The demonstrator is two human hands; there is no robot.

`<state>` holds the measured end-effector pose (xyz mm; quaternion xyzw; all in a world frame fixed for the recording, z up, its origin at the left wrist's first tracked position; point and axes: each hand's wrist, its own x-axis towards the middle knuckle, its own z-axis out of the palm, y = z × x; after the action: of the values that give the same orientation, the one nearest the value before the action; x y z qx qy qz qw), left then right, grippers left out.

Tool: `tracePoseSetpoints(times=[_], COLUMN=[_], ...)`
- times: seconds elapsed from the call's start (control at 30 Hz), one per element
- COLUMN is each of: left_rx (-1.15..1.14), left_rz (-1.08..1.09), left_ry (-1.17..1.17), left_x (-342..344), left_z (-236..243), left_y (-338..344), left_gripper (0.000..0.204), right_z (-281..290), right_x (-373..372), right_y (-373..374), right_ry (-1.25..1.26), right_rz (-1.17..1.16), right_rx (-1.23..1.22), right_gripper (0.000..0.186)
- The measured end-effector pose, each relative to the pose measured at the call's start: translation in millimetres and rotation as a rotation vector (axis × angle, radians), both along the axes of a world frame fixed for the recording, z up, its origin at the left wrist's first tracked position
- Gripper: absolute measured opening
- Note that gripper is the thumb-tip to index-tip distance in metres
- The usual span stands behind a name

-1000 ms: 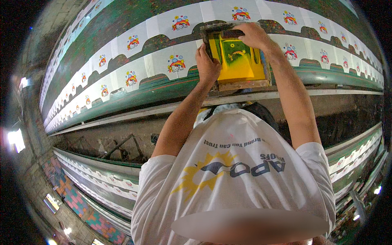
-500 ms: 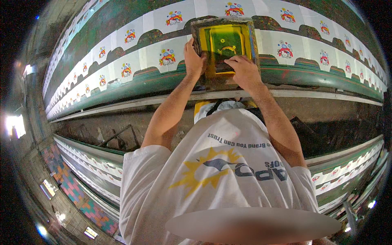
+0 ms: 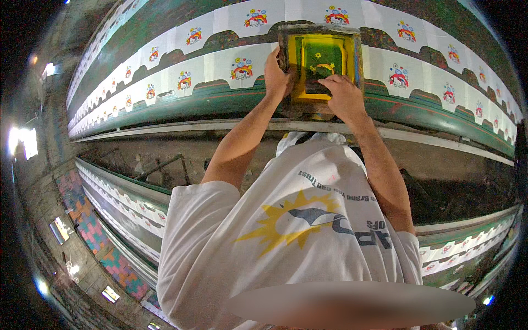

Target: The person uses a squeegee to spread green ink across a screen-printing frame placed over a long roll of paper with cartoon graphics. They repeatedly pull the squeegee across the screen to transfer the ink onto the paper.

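Note:
A square screen-printing frame (image 3: 351,46) with bright yellow ink over a green-looking stencil of a flower and arched motif lies across the white printed pieces on the long green table. My left hand (image 3: 276,74) is closed on the frame's left edge. My right hand (image 3: 344,96) is closed on a dark squeegee bar (image 3: 312,83) low inside the frame, its fingertips over the yellow ink. The bar is partly hidden by the hand and hard to make out.
Rows of white pieces (image 3: 245,69) with colourful rainbow prints run along the green table (image 3: 407,102) on both sides. A pale rail (image 3: 181,125) edges its near side, above a dark gap. Another long table (image 3: 121,195) with printed pieces is behind me, beside a concrete floor with coloured patches.
My right hand has come down from the top of the frame to its lower part with the dark bar. My left hand stays on the frame's left side. The view has shifted slightly.

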<state>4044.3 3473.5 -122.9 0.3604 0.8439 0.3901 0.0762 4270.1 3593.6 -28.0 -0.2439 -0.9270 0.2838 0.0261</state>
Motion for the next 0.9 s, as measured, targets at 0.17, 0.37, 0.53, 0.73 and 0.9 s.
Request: tracePoseSetpoints(times=[0.17, 0.37, 0.53, 0.73, 0.9], left_rx=[0.033, 0.086, 0.066, 0.078, 0.222], left_rz=[0.038, 0.051, 0.020, -0.010, -0.043], left_ry=[-0.053, -0.146, -0.076, -0.020, 0.034], left_x=[3.5, 8.6, 9.6, 10.2, 31.3], left_z=[2.9, 8.6, 9.5, 14.5, 27.1], left_y=[1.3, -1.9, -3.7, -3.0, 9.6], left_gripper=[0.091, 0.091, 0.085, 0.081, 0.084], right_z=[0.0, -2.1, 2.2, 8.6, 14.7], right_x=[0.0, -3.3, -0.3, 2.0, 20.8], right_y=[3.0, 9.7, 3.4, -3.9, 18.6], right_ry=[-0.008, -0.031, 0.009, 0.014, -0.022], right_rz=[0.016, 0.031, 0.043, 0.037, 0.063], right_rx=[0.017, 0.022, 0.007, 0.083, 0.060], right_gripper=[0.051, 0.052, 0.051, 0.055, 0.054])
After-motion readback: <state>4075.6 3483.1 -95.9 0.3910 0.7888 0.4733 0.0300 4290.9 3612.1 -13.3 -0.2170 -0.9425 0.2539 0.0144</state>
